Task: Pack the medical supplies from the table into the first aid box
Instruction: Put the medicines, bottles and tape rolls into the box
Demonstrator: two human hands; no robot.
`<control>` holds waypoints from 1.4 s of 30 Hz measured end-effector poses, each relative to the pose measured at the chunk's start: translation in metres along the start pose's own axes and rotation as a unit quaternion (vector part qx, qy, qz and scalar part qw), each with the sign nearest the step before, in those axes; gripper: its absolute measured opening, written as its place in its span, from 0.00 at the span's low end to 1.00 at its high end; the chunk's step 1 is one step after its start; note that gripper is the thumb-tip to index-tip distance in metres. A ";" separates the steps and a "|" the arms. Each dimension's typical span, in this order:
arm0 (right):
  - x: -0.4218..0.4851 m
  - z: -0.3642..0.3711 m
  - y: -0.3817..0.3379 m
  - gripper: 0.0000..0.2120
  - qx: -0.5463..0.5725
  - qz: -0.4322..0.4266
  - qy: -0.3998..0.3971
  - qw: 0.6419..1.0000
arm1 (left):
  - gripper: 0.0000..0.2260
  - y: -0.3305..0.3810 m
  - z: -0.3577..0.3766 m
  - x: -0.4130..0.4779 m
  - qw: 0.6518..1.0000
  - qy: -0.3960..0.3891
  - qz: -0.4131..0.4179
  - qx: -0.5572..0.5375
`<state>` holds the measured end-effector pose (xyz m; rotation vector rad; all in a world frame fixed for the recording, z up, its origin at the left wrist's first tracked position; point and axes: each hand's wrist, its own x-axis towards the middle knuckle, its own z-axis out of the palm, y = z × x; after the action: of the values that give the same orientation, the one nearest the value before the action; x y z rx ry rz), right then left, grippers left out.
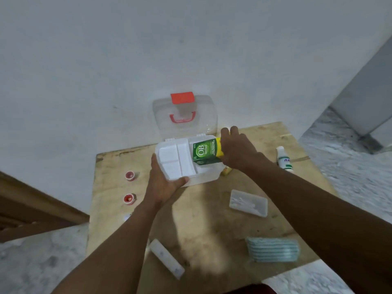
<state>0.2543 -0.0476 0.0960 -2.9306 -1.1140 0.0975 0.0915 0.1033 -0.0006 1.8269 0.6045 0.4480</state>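
So the white plastic first aid box [191,179] sits at the far end of the worn plywood table [203,219], right up against the pale wall, with its clear lid [201,115] flipped up and the red latch [182,98] and red handle [182,119] showing on it. There's a white divided tray [174,160] sitting in the top of the box, and the left hand [163,185] has it gripped at the near-left corner, thumb curled over the front edge. The right hand [237,149] is wrapped around the yellow end of a green and yellow "OB herbal" carton [205,151], holding it tilted over the right side of the box; can't tell if it's touching the tray or not. Still out on the table: two small red-capped pots [129,176] off to the left, a white bottle [284,159] on the right, a clear flat case of cotton swabs [248,203] near the middle right, a stack of pale teal face masks [272,249] at the near right, and a long white plastic case [166,258] at the near edge. A bit of something yellow [226,171] peeks out just under the right wrist, too hidden to say what it is.
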 end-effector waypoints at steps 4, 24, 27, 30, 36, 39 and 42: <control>0.016 0.009 -0.023 0.21 -0.072 -0.031 -0.044 0.996 | 0.44 -0.003 0.001 -0.001 1.000 0.018 0.002 -0.011; 0.066 0.083 -0.049 0.36 0.209 -0.004 -0.151 0.966 | 0.40 0.006 0.006 0.002 0.999 0.025 0.026 -0.011; 0.068 0.083 -0.049 0.39 0.205 -0.005 -0.147 0.968 | 0.40 0.007 0.007 0.003 0.999 0.028 0.027 -0.006; 0.068 0.081 -0.049 0.41 0.205 0.003 -0.160 0.966 | 0.40 0.007 0.007 0.002 0.999 0.023 0.032 -0.015; 0.051 0.061 -0.040 0.24 0.193 0.017 -0.119 0.974 | 0.40 0.004 0.005 0.002 1.000 0.010 0.018 -0.019; 0.029 0.047 -0.032 0.20 0.199 0.012 -0.042 0.979 | 0.41 0.000 0.004 0.002 1.000 0.005 0.007 -0.008; 0.001 0.034 -0.021 0.15 0.219 0.020 0.019 0.975 | 0.45 -0.003 0.005 0.002 1.000 0.002 -0.004 0.000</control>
<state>0.2391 -0.0316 0.0623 -2.5500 -0.8901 0.2495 0.0955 0.1017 -0.0051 1.8241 0.6153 0.4464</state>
